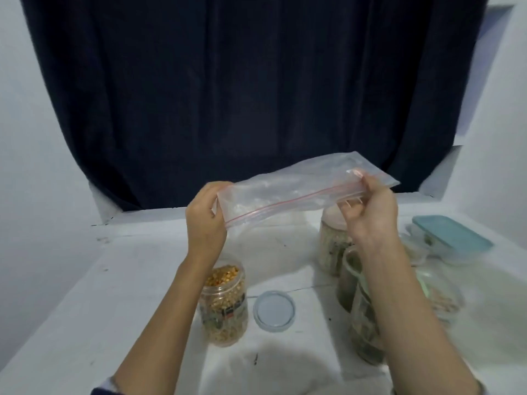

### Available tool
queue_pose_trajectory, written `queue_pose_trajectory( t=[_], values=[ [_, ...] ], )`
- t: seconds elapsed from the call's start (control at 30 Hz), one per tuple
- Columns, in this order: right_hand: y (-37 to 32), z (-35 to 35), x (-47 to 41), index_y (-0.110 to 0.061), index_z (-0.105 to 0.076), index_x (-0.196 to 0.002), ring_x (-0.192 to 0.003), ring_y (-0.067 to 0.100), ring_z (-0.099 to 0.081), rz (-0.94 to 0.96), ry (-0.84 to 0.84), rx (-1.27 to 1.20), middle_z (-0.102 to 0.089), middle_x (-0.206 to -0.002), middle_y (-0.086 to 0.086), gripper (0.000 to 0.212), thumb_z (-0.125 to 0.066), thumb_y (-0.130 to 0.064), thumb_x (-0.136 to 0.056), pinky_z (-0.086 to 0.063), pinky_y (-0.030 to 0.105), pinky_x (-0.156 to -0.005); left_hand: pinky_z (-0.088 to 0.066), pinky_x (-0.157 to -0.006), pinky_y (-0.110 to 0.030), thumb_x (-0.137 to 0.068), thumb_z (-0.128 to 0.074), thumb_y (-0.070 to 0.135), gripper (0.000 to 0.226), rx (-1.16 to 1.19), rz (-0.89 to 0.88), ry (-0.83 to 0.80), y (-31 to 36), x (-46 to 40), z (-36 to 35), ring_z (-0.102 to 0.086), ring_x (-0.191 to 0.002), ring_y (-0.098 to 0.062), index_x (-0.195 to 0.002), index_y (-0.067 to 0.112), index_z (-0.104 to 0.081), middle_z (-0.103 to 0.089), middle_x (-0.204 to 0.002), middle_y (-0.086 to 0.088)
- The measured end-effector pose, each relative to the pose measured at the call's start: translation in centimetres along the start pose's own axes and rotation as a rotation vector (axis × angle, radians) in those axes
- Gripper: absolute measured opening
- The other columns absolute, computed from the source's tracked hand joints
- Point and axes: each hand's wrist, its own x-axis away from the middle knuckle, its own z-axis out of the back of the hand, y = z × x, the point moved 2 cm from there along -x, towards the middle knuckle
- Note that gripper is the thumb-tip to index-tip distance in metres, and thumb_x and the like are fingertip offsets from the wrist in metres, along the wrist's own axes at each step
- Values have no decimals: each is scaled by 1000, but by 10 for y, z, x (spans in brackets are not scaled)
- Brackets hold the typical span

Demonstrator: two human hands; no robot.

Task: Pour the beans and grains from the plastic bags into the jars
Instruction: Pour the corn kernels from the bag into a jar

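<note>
So the clear plastic zip bag with a red seal line (299, 192) is held up over the white table (142, 280), long axis sideways, right end higher. Left hand (205, 220) and right hand (368, 212) each pinch an end. One open yellow-grain jar (224, 300), one loose round lid (274, 310).

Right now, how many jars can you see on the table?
4, maybe more. One open jar of yellow grains stands under the left arm. Three stand partly behind the right arm: a far jar, a middle jar and a near jar.
</note>
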Motion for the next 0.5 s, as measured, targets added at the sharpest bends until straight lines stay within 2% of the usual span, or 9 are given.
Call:
queue_pose_trajectory(
  t=[0.1, 0.2, 0.3, 0.37, 0.43, 0.5],
  values=[
    [-38, 17, -6, -14, -65, -103, -90, 14, -67, 188, -30, 146, -69, -91, -2, 14, -58, -16, -91, -57, 33, -80, -45, -65, -13, -84, -57, -12, 27, 135, 39, -14, 26, -3, -34, -57, -75, 3, -90, 13, -64, -63, -84, 9],
    [-85, 35, -14, -20, -65, -100, -98, 14, -66, 321, -61, 209, -68, -102, 0, 13, -54, -23, -95, -56, 30, -76, -46, -63, -16, -82, -59, -13, 26, 226, 65, -25, 55, -3, -77, -56, -72, 3, -89, 12, -63, -62, -80, 8],
    [-136, 57, -33, -19, -63, -104, -93, 12, -65, 405, -94, 241, -65, -98, -2, 15, -52, -26, -96, -55, 28, -73, -45, -61, -14, -81, -62, -9, 21, 268, 69, -29, 82, -1, -126, -55, -70, 5, -90, 10, -63, -62, -78, 11],
    [-170, 74, -49, -17, -63, -108, -88, 10, -62, 445, -127, 302, -63, -96, -4, 20, -52, -28, -96, -54, 27, -72, -45, -59, -13, -79, -65, 2, 12, 296, 92, -9, 100, 2, -159, -54, -67, 5, -85, 12, -63, -62, -72, 16],
    [-204, 87, -63, -18, -64, -103, -78, 6, -58, 503, -157, 369, -60, -90, -7, 20, -48, -30, -98, -52, 26, -69, -45, -58, -15, -77, -63, 11, 5, 317, 97, 1, 120, 3, -192, -54, -67, 4, -80, 15, -63, -63, -69, 19],
    [-234, 104, -76, -21, -64, -97, -72, 5, -55, 553, -163, 408, -58, -85, -9, 22, -45, -30, -100, -52, 27, -69, -48, -56, -26, -80, -65, 9, 4, 314, 126, -53, 140, 7, -223, -59, -69, -10, -83, 8, -66, -67, -74, 3]
  ],
)
